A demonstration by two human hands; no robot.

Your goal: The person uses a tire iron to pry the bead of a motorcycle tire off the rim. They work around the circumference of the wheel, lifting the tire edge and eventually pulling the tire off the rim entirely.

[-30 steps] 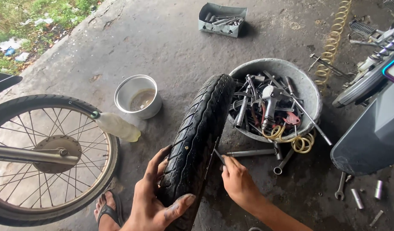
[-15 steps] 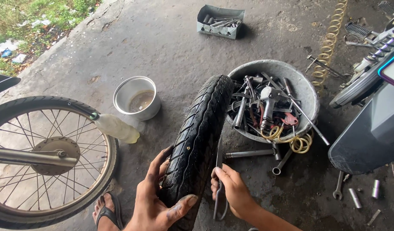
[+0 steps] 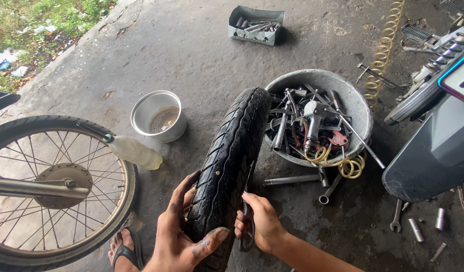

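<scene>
1. Here, my left hand (image 3: 184, 236) is clenched around the near end of the black tyre (image 3: 232, 161), thumb across the tread, fingers curled over its left edge; the tyre stands upright on the concrete floor (image 3: 191, 55).
2. My right hand (image 3: 259, 224) is just right of the tyre, fingers closed on the loop handles of dark scissors (image 3: 248, 221), whose blades point up along the tyre's sidewall.
3. Right of the tyre, touching its far end, sits a round grey basin (image 3: 355, 103) heaped with wrenches, bars, a silver air tool and a yellow coiled hose.
4. Left of the tyre stands a small metal pot (image 3: 156, 118) holding a little murky liquid.
5. Well beyond the tyre, a grey metal tray (image 3: 256, 24) holds sockets.
6. Far left of the tyre is a spoked wheel (image 3: 50, 186).
</scene>
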